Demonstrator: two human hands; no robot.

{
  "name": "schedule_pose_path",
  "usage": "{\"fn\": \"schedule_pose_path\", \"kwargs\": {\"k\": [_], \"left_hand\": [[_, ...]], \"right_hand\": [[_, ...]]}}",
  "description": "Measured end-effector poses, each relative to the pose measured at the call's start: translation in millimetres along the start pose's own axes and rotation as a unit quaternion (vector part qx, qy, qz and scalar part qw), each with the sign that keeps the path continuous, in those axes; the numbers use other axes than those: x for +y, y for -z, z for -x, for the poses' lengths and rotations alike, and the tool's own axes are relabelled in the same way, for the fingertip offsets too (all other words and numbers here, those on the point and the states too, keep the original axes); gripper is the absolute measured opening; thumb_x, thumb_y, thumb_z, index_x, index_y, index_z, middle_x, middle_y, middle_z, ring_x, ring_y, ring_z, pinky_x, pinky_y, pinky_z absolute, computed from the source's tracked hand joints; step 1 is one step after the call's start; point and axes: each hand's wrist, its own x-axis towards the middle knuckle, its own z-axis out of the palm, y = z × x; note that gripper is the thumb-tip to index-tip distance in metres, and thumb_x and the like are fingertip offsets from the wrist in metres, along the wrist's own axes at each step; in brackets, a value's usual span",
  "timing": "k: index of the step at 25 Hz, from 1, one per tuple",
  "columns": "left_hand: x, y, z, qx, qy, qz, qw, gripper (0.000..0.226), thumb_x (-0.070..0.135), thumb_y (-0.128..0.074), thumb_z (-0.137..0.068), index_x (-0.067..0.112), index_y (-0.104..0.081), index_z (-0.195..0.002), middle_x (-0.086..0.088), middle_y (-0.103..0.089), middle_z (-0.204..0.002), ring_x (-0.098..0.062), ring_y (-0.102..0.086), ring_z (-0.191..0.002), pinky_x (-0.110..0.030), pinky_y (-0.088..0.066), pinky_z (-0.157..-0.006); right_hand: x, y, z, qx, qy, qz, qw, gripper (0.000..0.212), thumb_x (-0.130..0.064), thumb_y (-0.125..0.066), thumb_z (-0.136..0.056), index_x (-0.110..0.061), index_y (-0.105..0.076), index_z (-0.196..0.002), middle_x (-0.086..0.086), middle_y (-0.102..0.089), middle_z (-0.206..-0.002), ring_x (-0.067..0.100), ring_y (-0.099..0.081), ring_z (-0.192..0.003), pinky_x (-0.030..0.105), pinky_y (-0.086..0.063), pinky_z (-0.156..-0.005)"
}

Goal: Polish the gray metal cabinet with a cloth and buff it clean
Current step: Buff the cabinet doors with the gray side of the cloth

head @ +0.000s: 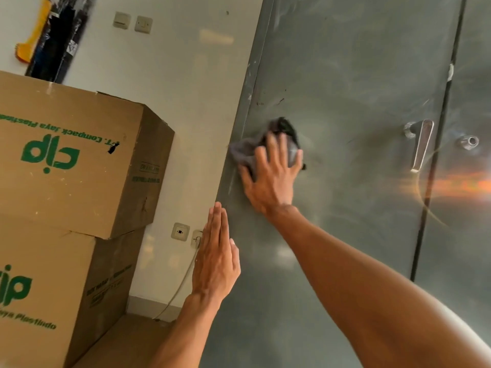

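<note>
Two stacked cardboard boxes (74, 166) stand left of the gray metal cabinet (358, 75). The left hand (216, 258) is flat, fingers straight and together, at the cabinet's left edge; contact cannot be told. The right hand (271, 179), fingers spread, presses a dark gray cloth (243, 152) against the left door, well left of the lever handle (421, 144).

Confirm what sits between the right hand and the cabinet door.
The gray cloth, bunched: the right hand presses it with spread fingers against the cabinet door near its left edge. The head view shows this, slightly motion-blurred.
</note>
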Motion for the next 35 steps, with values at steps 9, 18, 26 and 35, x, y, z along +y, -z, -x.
{"fn": "schedule_pose_path", "kwargs": {"k": [9,18,26,35], "left_hand": [[2.1,4.8,-16.6,-0.043,-0.035,0.03,0.998,0.061,0.018,-0.033,-0.104,0.004,-0.019,-0.162,-0.005,-0.01,-0.172,-0.016,-0.003,-0.159,-0.037,-0.018,-0.126],[55.1,-19.6,-24.8,0.039,0.074,0.004,0.996,0.062,0.028,-0.035,-0.104,0.003,-0.025,-0.16,-0.016,-0.013,-0.17,-0.029,-0.009,-0.159,-0.053,-0.014,-0.127],[118.9,-41.9,-42.7,-0.012,-0.026,-0.059,0.998,0.062,0.034,-0.036,-0.103,0.016,-0.027,-0.161,-0.018,-0.009,-0.171,-0.033,-0.009,-0.158,-0.058,-0.019,-0.123],[168.2,-86.6,-25.9,0.022,-0.156,-0.08,0.984,0.045,0.021,-0.043,-0.099,0.016,-0.051,-0.143,-0.019,-0.023,-0.167,-0.034,-0.023,-0.155,-0.061,-0.02,-0.122]], "right_hand": [[89.5,23.4,63.2,0.007,-0.007,0.015,1.0,0.036,-0.038,-0.055,-0.09,-0.014,-0.054,-0.117,0.015,-0.04,-0.158,0.032,-0.03,-0.151,0.067,-0.021,-0.116],[61.0,20.6,93.1,-0.129,0.09,0.103,0.982,0.069,-0.048,-0.048,-0.095,-0.049,-0.02,-0.157,0.004,-0.007,-0.171,0.035,0.0,-0.157,0.073,-0.006,-0.115],[169.8,63.4,34.1,-0.079,-0.219,0.05,0.971,0.058,-0.053,-0.032,-0.103,-0.052,-0.012,-0.157,0.003,0.003,-0.171,0.035,0.006,-0.156,0.075,-0.003,-0.115],[281.3,93.0,164.2,-0.079,0.018,0.125,0.989,0.061,-0.051,-0.047,-0.098,-0.048,-0.028,-0.156,0.004,-0.019,-0.169,0.03,-0.012,-0.156,0.063,-0.012,-0.12]]}}
